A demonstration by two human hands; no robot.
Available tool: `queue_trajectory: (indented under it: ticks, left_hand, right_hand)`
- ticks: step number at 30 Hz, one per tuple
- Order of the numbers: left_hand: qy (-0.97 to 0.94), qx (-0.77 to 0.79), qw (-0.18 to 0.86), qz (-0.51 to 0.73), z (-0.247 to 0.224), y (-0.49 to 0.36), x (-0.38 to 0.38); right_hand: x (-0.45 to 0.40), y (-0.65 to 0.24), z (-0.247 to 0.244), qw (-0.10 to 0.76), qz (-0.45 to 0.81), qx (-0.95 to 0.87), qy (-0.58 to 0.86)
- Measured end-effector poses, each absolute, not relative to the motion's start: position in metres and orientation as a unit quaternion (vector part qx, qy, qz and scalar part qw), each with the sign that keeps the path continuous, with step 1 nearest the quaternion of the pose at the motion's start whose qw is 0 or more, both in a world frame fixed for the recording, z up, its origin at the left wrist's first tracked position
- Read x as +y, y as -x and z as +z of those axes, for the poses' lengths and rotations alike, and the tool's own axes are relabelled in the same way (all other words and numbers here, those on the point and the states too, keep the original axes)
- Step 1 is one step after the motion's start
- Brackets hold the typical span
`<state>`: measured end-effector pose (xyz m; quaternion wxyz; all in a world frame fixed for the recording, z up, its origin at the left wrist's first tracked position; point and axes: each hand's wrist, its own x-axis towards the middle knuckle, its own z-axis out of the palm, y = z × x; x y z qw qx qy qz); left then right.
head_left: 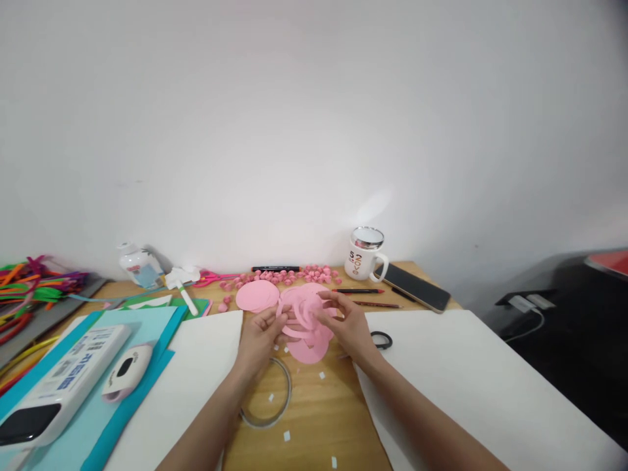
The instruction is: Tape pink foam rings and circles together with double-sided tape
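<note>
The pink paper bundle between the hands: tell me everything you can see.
The thin-looking pink paper bundle has curved strips with gaps and broad, rounded pieces below; whether they are joined is unclear. The left hand and right hand hold it from either side. Whether it touches the brown wooden table is unclear.

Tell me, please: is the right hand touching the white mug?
Apart: the head view shows pencils and wooden table between the right hand and the white mug.
</note>
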<state>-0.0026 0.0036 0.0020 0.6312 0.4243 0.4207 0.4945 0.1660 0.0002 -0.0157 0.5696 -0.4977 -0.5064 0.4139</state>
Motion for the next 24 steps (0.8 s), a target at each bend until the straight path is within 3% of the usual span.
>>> queue_trajectory:
  ticks: [10, 15, 21, 24]
  left_hand:
    - [-0.419, 0.371, 0.671, 0.486, 0.006, 0.003, 0.002]
    - [-0.432, 0.391, 0.639, 0.502, 0.002, 0.004, 0.004]
    - [-0.358, 0.374, 0.672, 0.529, 0.001, 0.006, 0.006]
    - [-0.310, 0.333, 0.716, 0.529, 0.003, 0.007, 0.008]
  right_hand:
    - [0.004, -0.164, -0.023, 0.560, 0.558, -0.426, 0.440]
    - [0.002, -0.165, -0.025, 0.530, 0.658, -0.378, 0.378]
    - [-0.004, -0.161, -0.015, 0.479, 0.667, -0.497, 0.281]
    - [-0.004, -0.160, -0.015, 0.491, 0.613, -0.533, 0.312]
